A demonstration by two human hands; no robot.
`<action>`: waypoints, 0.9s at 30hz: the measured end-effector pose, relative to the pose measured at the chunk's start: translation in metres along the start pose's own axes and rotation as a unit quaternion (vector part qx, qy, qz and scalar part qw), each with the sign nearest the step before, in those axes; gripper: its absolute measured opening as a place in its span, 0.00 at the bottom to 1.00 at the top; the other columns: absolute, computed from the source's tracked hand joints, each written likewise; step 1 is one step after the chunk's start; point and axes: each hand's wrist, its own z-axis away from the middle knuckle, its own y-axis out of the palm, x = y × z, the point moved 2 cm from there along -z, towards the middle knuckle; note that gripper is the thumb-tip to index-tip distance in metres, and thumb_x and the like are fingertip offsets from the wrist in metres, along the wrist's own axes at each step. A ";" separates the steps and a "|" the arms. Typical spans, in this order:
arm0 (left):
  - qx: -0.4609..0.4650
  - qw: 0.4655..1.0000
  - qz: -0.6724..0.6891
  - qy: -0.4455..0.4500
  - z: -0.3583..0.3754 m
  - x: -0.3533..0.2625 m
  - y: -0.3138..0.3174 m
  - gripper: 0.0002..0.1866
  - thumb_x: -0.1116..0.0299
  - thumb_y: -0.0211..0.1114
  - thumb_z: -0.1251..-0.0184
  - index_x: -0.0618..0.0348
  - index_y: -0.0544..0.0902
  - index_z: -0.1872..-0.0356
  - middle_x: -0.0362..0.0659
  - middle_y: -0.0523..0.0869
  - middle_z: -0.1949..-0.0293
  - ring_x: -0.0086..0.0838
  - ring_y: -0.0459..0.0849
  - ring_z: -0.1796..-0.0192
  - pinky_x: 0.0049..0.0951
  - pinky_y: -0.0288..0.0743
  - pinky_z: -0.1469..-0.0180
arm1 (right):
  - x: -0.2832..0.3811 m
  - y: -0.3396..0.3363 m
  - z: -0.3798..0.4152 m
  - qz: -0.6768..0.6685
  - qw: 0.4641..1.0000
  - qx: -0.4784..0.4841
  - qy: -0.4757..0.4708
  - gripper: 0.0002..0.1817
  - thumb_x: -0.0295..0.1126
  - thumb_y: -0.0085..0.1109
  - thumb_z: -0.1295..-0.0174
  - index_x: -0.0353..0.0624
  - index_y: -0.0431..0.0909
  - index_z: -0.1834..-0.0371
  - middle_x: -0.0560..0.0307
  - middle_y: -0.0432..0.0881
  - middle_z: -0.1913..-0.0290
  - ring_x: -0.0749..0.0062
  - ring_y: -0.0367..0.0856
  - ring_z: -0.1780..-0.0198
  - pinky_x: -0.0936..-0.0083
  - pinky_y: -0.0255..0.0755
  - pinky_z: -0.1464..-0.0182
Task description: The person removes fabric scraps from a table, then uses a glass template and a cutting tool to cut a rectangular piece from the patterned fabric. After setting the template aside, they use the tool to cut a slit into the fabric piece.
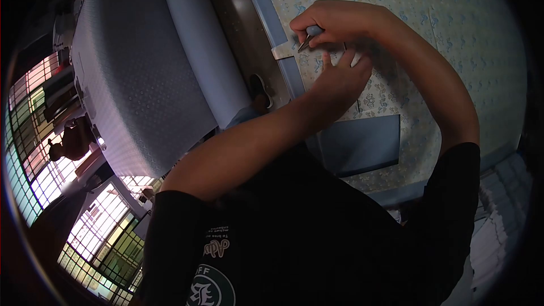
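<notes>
My right hand is closed around a small tool with a rounded light-blue handle end. Its pointed metal tip angles down toward the near-left edge of a pale sheet printed with blue and tan figures. Just below it, my left hand rests on the same sheet with fingers apart. Something white shows between those fingers; I cannot make out what it is. A short dark slit lies beside the left hand. Grey-blue surface shows through a rectangular opening in the sheet.
Along the sheet's left edge are more grey-blue patches. Across a narrow gap stands a long grey-blue roll beside a wide span of textured grey material. A dark shoe is on the floor. Another person appears near the gridded windows.
</notes>
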 end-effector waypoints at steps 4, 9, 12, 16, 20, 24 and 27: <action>-0.003 0.999 0.035 0.008 0.000 0.000 0.003 0.31 0.77 0.66 0.40 0.72 0.70 0.33 0.53 0.66 0.31 0.54 0.67 0.27 0.64 0.82 0.41 | -0.008 0.004 0.003 -0.027 0.999 -0.024 -0.021 0.06 0.23 0.67 0.37 0.41 0.78 0.61 0.58 0.88 0.63 0.67 0.86 0.61 0.68 0.75 0.57; -0.056 0.993 0.102 0.014 0.006 0.004 0.007 0.29 0.81 0.66 0.43 0.77 0.72 0.38 0.56 0.67 0.32 0.58 0.67 0.28 0.72 0.76 0.37 | -0.019 0.013 0.011 -0.059 0.997 -0.051 0.005 0.06 0.23 0.66 0.36 0.41 0.78 0.59 0.59 0.88 0.62 0.70 0.85 0.60 0.69 0.75 0.57; -0.089 0.990 0.106 0.041 0.019 0.008 0.003 0.24 0.78 0.67 0.43 0.74 0.77 0.44 0.56 0.71 0.37 0.56 0.70 0.29 0.69 0.77 0.37 | -0.023 0.021 0.019 -0.067 0.993 -0.095 -0.003 0.07 0.26 0.66 0.35 0.42 0.78 0.58 0.58 0.88 0.61 0.71 0.86 0.59 0.69 0.75 0.58; 0.041 0.998 0.015 -0.034 0.040 0.000 0.005 0.22 0.70 0.65 0.40 0.68 0.81 0.44 0.56 0.75 0.41 0.54 0.74 0.32 0.57 0.77 0.37 | -0.008 0.037 0.035 -0.063 0.966 -0.251 0.010 0.09 0.31 0.68 0.36 0.43 0.80 0.57 0.57 0.89 0.64 0.67 0.87 0.62 0.70 0.76 0.58; -0.073 0.988 -0.106 -0.085 0.064 -0.009 0.029 0.20 0.68 0.64 0.38 0.68 0.83 0.47 0.60 0.75 0.39 0.62 0.76 0.35 0.58 0.72 0.34 | 0.009 0.069 0.042 -0.072 0.943 -0.324 0.026 0.10 0.34 0.67 0.36 0.44 0.80 0.56 0.55 0.88 0.66 0.60 0.87 0.65 0.67 0.77 0.59; -0.027 0.990 -0.099 -0.100 0.063 -0.010 0.032 0.21 0.68 0.63 0.37 0.68 0.83 0.44 0.62 0.74 0.36 0.69 0.75 0.34 0.62 0.71 0.33 | 0.016 0.085 0.043 -0.019 0.942 -0.316 0.107 0.09 0.31 0.67 0.36 0.41 0.82 0.55 0.53 0.89 0.60 0.61 0.89 0.59 0.70 0.79 0.55; -0.005 0.987 -0.122 -0.108 0.066 -0.007 0.031 0.24 0.62 0.65 0.34 0.66 0.81 0.39 0.62 0.73 0.34 0.75 0.72 0.32 0.64 0.69 0.33 | 0.016 0.085 0.045 0.013 0.941 -0.318 0.114 0.09 0.31 0.67 0.36 0.41 0.81 0.56 0.52 0.89 0.60 0.58 0.89 0.60 0.68 0.79 0.57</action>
